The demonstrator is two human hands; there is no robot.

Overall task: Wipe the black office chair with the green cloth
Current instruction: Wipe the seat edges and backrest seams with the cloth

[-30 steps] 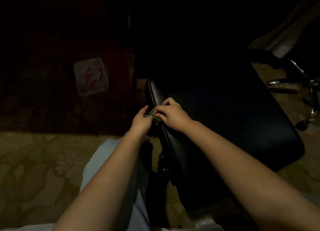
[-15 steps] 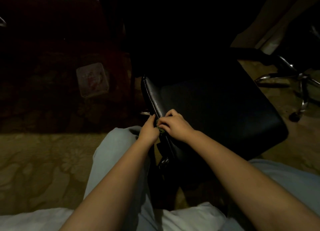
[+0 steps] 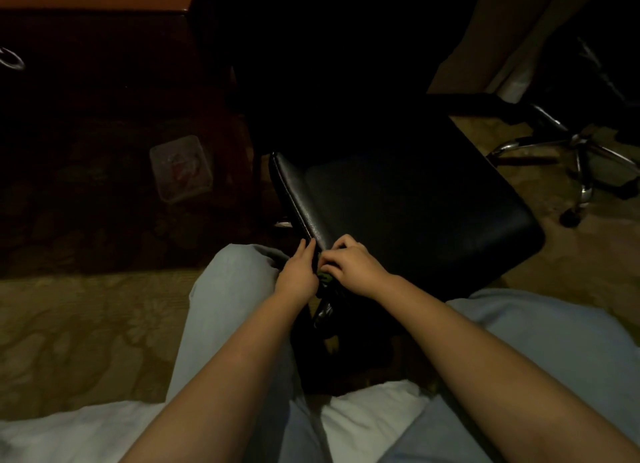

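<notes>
At black office chair (image 3: 415, 202) seat's 7 o'clock edge: right hand (image 3: 349, 265) fingers curled on green cloth (image 3: 325, 277); left hand (image 3: 297, 276) fingers nearly straight against rim. Likely early: seat top, backrest seemingly left.

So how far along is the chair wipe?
Done: cannot tell; the dim chair seat shows no wipe marks. In hand: right hand holds the green cloth on the seat's near edge, with the left hand beside it. Left: probably most of the broad seat top.

container (image 3: 180, 168) left of chair (image 3: 415, 213) (on carpet (image 3: 86, 227))
</notes>
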